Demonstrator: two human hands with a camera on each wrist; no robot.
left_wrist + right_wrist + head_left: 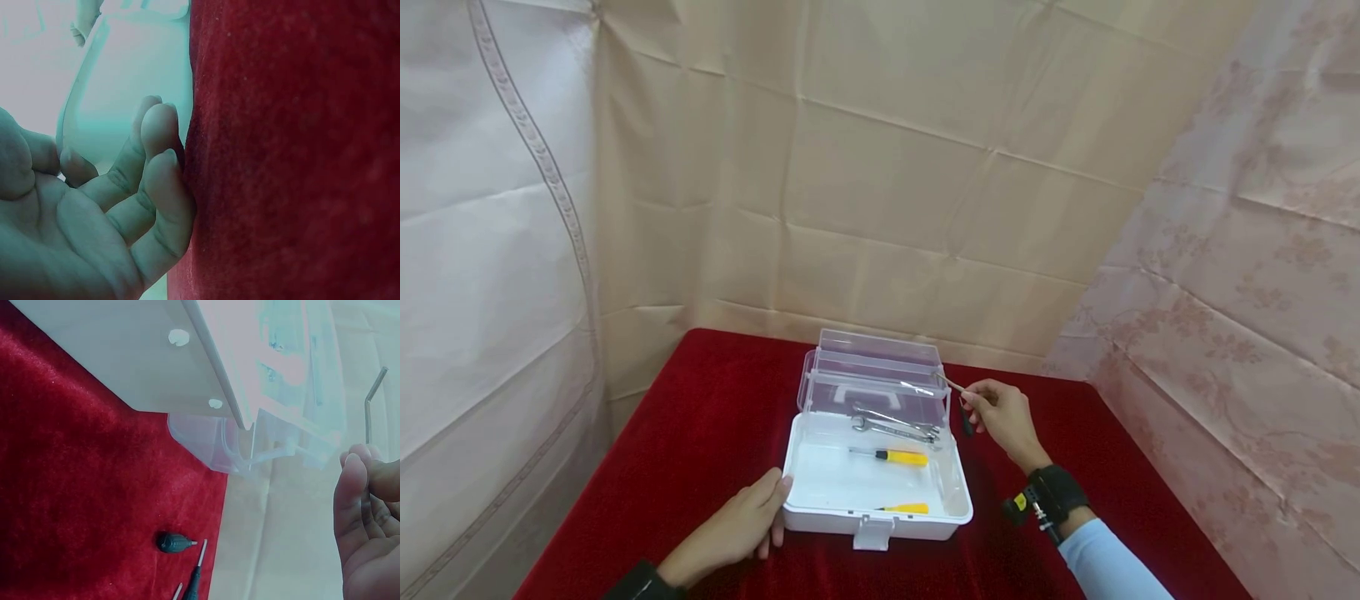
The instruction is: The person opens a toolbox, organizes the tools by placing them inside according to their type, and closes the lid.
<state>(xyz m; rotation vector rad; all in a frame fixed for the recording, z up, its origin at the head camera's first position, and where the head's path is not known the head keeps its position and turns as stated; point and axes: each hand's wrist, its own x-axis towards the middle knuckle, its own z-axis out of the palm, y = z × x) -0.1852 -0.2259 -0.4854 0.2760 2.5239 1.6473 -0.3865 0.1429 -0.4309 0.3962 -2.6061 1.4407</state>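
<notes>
My right hand pinches a hex key, a thin bent metal rod, above the right rear of the open toolbox. Its bent end points up past the fingertips in the right wrist view. At the toolbox's front left corner, my left hand grips the white wall, with the other fingers loosely bent below the rim in the left wrist view. Inside the toolbox lie wrenches toward the back, a yellow-handled screwdriver in the middle and another yellow-handled tool along the front wall.
The clear lid leans back, tipped open behind the box. A stubby dark screwdriver and another dark-handled screwdriver lie on the red cloth right of the box. A latch hangs at the front. Curtains close off the back and sides.
</notes>
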